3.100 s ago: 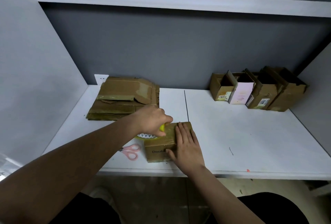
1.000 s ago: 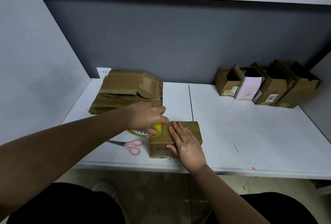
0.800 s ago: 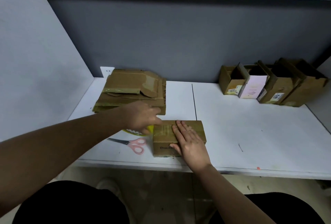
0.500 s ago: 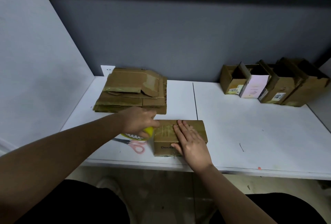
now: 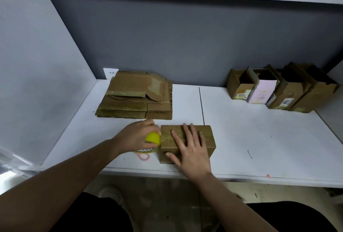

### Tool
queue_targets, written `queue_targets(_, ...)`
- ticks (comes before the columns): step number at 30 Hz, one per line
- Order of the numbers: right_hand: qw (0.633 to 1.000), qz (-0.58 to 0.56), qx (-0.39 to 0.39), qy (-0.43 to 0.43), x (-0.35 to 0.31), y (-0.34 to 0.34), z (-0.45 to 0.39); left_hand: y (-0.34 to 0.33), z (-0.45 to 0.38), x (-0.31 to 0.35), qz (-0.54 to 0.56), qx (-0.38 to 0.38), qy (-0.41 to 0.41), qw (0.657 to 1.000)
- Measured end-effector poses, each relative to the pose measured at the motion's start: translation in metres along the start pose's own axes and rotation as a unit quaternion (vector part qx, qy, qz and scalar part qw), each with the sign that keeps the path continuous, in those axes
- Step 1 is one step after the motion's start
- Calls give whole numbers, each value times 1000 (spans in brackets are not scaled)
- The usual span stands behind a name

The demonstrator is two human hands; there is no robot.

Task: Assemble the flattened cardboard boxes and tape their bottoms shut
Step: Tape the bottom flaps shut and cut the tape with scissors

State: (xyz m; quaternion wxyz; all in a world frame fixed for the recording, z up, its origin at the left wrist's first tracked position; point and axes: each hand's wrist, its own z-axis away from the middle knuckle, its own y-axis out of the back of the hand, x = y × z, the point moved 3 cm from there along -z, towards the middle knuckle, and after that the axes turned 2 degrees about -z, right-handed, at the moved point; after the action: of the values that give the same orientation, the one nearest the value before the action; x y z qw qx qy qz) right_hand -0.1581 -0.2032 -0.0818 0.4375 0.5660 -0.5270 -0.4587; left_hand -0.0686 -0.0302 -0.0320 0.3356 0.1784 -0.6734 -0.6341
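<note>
Since half a second ago, hardly any shift: left hand a touch farther left with the dispenser, scissors now mostly hidden beneath it, only a pink loop showing. Head view, the only one: box standing near the desk's front edge, just left of centre, closed face up, glossy tape already across that face. Right hand flat on top, fingers spread and straight, thumb down the front side, pressing rather than gripping. Left hand curled round the yellow dispenser at the box's left edge, tape stretched from there onto the top. Probably the end of this strip, with the cut still to come. Toward the back left corner, a stack of flats still unfolded, several deep, exact count unclear. Along the back edge at the right, a row of done boxes, about four, open ends up. Roughly midway by this showing: one box nearly sealed, the stack still waiting.
</note>
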Motion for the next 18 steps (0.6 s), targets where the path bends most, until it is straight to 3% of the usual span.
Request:
queue_targets(5, 999, -28, 5, 29, -20, -2, 2, -3, 2, 15, 54, 37, 33, 997)
queue_targets(9, 997, -16, 10, 78, 5, -4, 7, -11, 3, 42, 63, 73, 89, 991)
queue_targets(18, 997, -16, 24, 78, 31, -7, 5, -22, 13, 41, 213, 92, 91, 968)
